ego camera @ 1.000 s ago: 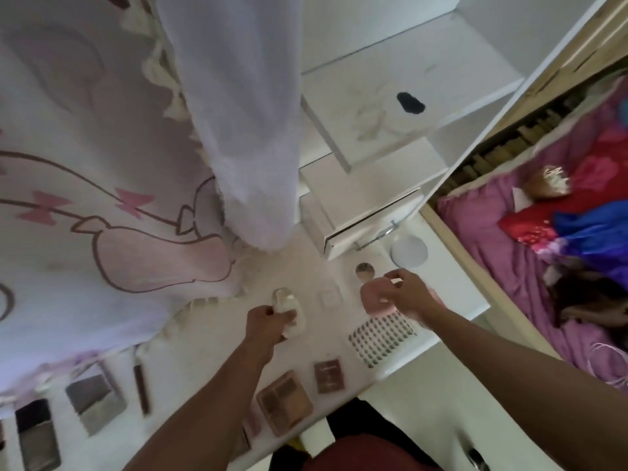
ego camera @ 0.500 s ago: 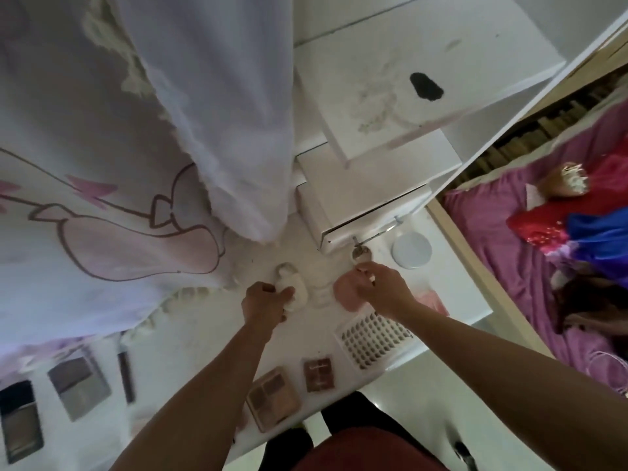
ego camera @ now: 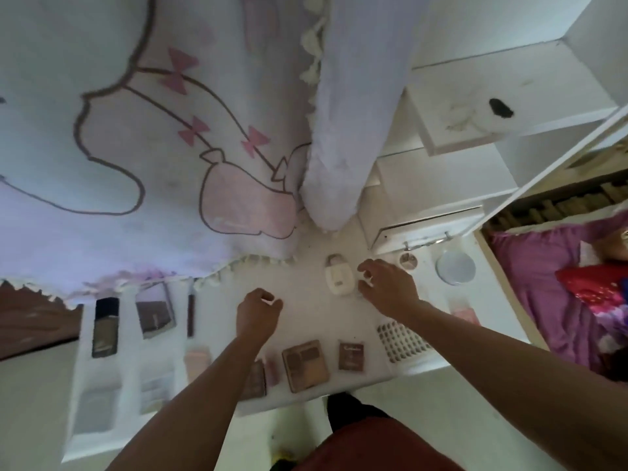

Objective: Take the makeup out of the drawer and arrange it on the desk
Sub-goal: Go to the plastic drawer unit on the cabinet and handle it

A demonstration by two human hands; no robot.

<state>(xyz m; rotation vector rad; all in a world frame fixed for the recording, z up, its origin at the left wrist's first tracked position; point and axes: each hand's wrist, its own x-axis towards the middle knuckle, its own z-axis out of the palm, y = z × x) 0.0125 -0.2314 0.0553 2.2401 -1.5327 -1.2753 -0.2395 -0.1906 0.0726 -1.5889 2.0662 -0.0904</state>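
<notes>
Presently on the white desk [ego camera: 306, 321]: a cream padlock-shaped container [ego camera: 337, 275], lying flat near the far edge, below the white drawer with a metal handle [ego camera: 426, 232]. The right hand [ego camera: 387, 287] hovers just beside this container on its right, fingers spread and bent, gripping nothing; whether the fingertips touch the container cannot be told. The left hand [ego camera: 260, 311] hangs over the middle of the desk, well apart from the container, fingers loosely curled and holding nothing. By the far right corner: a small round pot [ego camera: 407, 261] and a round pale blue compact [ego camera: 455, 267], side by side. By the right edge: a pale pink flat case [ego camera: 465, 315] and, nearer the front, a white card of small oval pieces [ego camera: 401, 342]. Along the front edge, right to left: a small square brown palette [ego camera: 351, 356], a larger tan eyeshadow palette [ego camera: 306, 365], a pink stick [ego camera: 272, 372], and a narrow dark palette [ego camera: 258, 378] partly hidden by the left forearm. Towards the left edge: a pale pink tube [ego camera: 197, 363], a slim dark pencil [ego camera: 191, 314], a brown palette with a mirrored lid [ego camera: 154, 316], and a black-capped bottle of beige foundation [ego camera: 105, 327]. A white cloth printed with pink bows [ego camera: 170, 130] hangs over the desk's far edge.
</notes>
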